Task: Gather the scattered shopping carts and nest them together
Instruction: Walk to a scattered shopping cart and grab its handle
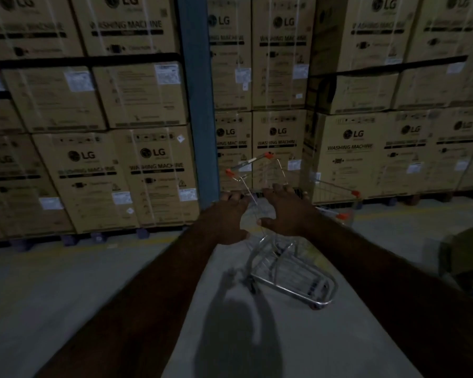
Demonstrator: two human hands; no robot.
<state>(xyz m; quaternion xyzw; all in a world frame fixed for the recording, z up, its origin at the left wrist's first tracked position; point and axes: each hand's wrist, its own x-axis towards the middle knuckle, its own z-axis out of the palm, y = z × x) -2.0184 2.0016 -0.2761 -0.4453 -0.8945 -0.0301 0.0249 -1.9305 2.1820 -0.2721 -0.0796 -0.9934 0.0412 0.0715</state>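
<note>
Boxes (153, 170) are stacked wall to wall, each printed "LG" and "WASHING MACHINE". The white stickers are too blurred to read. A blue post (200, 105) splits the stacks.

The left hand (224, 216) has its fingers bent over the dark top bar of the near cart (292, 276). The right hand (287, 211) is on the same bar, fingers spread and thumb wide. It looks rested rather than clamped, though blur leaves doubt.

The near cart is dead ahead between the arms, its chassis running from under the hands toward the lower right. The far cart (339, 188) stands right of it and beyond, by the boxes, nearer the right hand. My read: swing the near cart right to line up. The far cart's axis is unclear.
</note>
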